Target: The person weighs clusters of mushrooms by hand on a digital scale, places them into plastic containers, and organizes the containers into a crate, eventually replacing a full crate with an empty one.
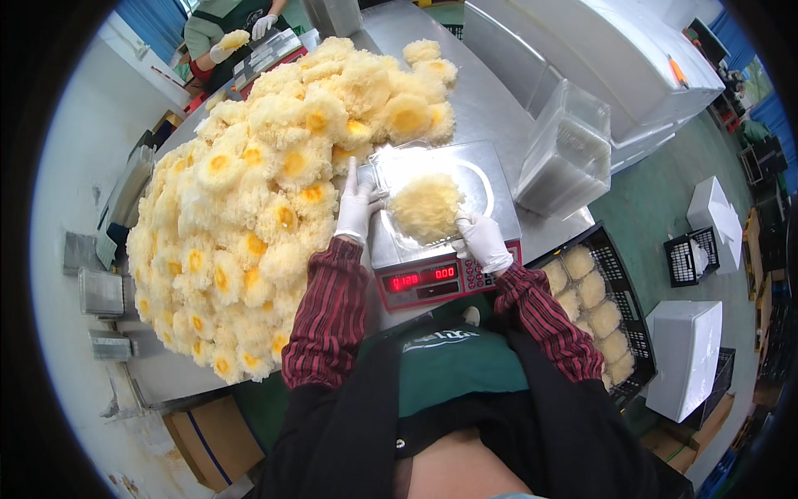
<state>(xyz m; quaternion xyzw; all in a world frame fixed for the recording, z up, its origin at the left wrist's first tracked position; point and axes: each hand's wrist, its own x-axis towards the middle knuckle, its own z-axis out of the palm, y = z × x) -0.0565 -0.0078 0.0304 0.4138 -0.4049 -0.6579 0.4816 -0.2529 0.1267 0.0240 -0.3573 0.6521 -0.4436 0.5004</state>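
A pale cream, frilly snow fungus (426, 206) sits in a clear plastic container (430, 244) on the steel pan of a red digital scale (388, 293). The container's clear lid (399, 159) looks folded back under strong glare. My right hand (483, 242), in a white glove, has its fingers curled at the container's right edge, beside the fungus. On the left side, my gloved left hand (355, 209) has its fingers apart, the thumb near the container's edge. Close to that hand rises a large pile of snow fungus (249, 206), many with yellow-orange bases showing.
Stacked clear containers (564, 156) stand right of the scale on the steel table (499, 103). A black crate (642, 337) of packed fungus is at lower right. White foam boxes (682, 358) lie beyond. Across the table, a gloved person (234, 47) holds a fungus by another scale (271, 56).
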